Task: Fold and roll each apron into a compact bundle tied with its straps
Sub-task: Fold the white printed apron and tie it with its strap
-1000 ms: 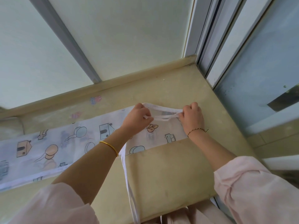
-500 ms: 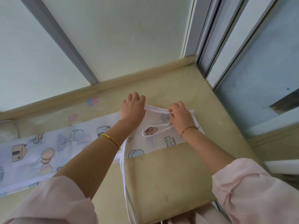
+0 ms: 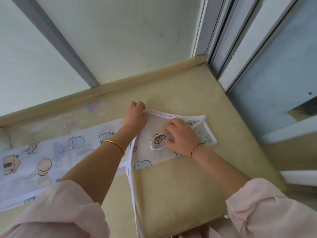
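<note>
Both ends of the strap (image 3: 151, 145), just held taut, now lie on the apron (image 3: 77, 152) on the surface (image 3: 171, 186): left grip (image 3: 135, 117) clamps the apron's edge and right grip (image 3: 181, 136) pinches the strap, so rolling looks next.

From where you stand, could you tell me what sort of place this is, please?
Probably a home's window ledge or enclosed balcony: a beige sill meets frosted glass panes and sliding window frames in a corner.

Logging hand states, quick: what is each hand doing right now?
Left hand: closed, gripping the apron at its far edge.
Right hand: closed, pinching the strap loop against the apron.
</note>
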A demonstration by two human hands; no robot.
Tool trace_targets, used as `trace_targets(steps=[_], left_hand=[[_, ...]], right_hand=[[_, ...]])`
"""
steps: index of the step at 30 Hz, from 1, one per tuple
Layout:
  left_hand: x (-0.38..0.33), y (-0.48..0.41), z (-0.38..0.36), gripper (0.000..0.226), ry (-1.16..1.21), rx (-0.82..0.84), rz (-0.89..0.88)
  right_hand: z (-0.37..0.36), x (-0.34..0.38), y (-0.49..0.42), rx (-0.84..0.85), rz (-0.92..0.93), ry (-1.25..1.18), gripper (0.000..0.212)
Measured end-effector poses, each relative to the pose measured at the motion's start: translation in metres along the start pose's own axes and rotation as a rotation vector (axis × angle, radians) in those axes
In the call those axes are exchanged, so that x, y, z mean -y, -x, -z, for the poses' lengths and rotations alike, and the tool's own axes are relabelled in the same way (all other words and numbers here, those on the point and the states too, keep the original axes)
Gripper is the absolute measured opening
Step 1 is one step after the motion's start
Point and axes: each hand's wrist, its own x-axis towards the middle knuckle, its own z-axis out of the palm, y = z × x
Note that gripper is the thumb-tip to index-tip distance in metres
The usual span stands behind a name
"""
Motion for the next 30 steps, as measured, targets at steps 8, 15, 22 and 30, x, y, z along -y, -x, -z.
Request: trace_targets(steps=[8, 15, 22, 30], left_hand=[[0.016, 0.011, 0.008, 0.03, 0.116, 0.006, -0.047], [0.054, 0.045, 0.029, 0.028, 0.254, -0.091, -0.024], [0.157, 0.09, 0.062, 0.027, 0.129, -0.291, 0.16], [0.328, 0.165, 0.119, 0.038, -0.043, -0.448, 0.448]], right_hand=[[-0.006, 0.014, -0.006, -0.133, -0.068, 0.059, 0.018], [-0.007, 0.06, -0.033, -0.038, -0.091, -0.001, 0.024], [-0.045, 0.164, -0.047, 0.099, -0.011, -0.117, 0.03], [-0.149, 0.331, -0.068, 0.316, 0.016, -0.113, 0.033]])
